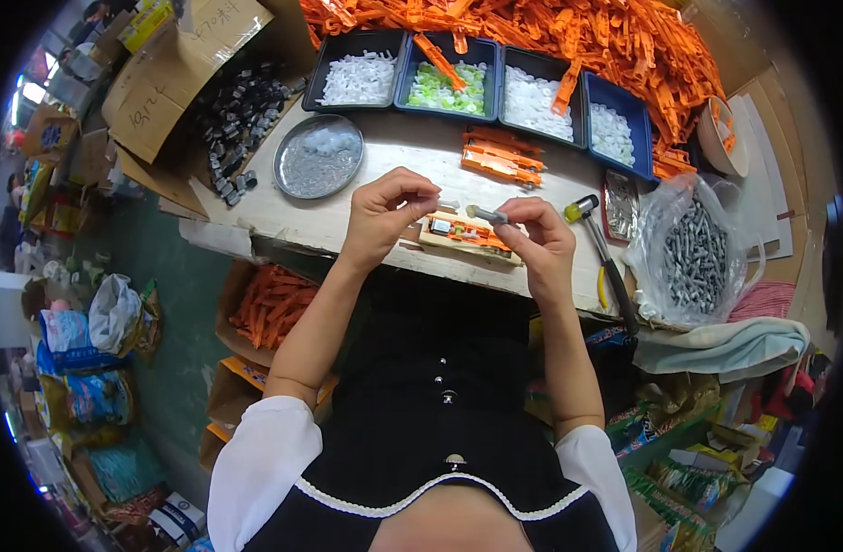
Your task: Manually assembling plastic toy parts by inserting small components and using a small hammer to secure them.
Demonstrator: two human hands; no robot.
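Observation:
My right hand (543,237) pinches a small grey rod-like part (487,215) between thumb and fingertips. To its left, my left hand (387,213) is closed in a pinch; what it holds, if anything, is too small to make out. A small pale piece (449,204) shows just beside its fingertips. Below and between both hands an orange plastic shell (472,234) lies in a light wooden block (500,254), with a dark block and small pale parts inside it. Several similar orange shells (502,158) lie stacked beyond my hands.
Blue trays (495,115) of small white and green parts line the back, before an orange heap (614,46). A round metal dish (278,166) and a carton of dark parts (233,129) stand left. Right are a hammer (607,253) and a clear bag of grey parts (693,258).

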